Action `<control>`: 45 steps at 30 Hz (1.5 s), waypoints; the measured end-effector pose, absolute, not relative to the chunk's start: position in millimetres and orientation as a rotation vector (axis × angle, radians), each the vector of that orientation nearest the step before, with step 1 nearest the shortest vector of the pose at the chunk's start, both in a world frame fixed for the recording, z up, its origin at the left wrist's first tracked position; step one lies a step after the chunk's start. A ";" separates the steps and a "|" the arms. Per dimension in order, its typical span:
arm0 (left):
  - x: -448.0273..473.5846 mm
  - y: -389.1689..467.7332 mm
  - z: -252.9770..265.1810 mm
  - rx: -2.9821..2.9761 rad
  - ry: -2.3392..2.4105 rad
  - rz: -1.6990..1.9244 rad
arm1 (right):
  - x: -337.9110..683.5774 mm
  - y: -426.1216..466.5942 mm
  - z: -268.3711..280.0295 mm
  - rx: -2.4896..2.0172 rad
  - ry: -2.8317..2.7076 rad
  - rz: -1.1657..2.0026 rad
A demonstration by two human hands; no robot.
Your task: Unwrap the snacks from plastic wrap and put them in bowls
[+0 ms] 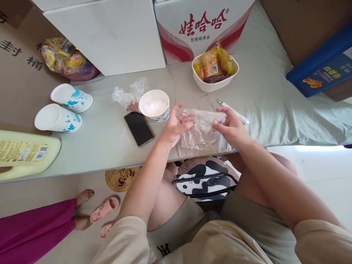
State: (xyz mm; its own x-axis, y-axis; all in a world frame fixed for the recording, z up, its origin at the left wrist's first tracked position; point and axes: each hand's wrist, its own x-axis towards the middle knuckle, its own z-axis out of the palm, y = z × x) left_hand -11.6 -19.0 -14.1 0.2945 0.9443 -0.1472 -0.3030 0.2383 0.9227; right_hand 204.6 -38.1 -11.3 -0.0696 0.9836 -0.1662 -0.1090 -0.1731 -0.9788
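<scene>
Between my two hands a clear plastic bag (202,132) is stretched flat above the front edge of the cloth-covered surface. My left hand (176,126) pinches its left side, and my right hand (230,126) grips the upper right corner with thumb and fingers. Just left of my left hand stands a white paper bowl (155,104) with crinkled clear plastic inside. A black phone (139,128) lies below the bowl. Behind my right hand rests a slim white pen-like tool (233,111), partly hidden by the hand.
A white tub (213,86) of packaged snacks stands at the back, before a red-and-white carton (203,29). Crumpled plastic wrap (132,91) lies left of the bowl. Two paper cups (62,117) and a yellow jug (30,154) are at left. Another person's legs (41,227) show lower left.
</scene>
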 end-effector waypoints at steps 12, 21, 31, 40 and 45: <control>-6.2 -22.1 -17.0 1.087 1.072 0.842 | 209.2 -37.8 -13.9 -1.388 -1.417 1.430; -13.3 -18.5 -0.3 0.868 0.899 0.930 | 212.6 -39.8 2.0 -1.084 -1.119 1.533; -13.5 -21.6 -14.8 1.491 1.201 1.109 | 223.2 -32.5 -14.5 -1.405 -1.100 1.190; 11.5 -40.2 -11.2 1.414 1.045 0.997 | 204.9 -52.2 3.8 -1.310 -1.535 0.777; 20.0 -36.5 -14.3 1.160 0.899 1.011 | 180.9 -53.6 -4.3 -1.117 -1.463 1.205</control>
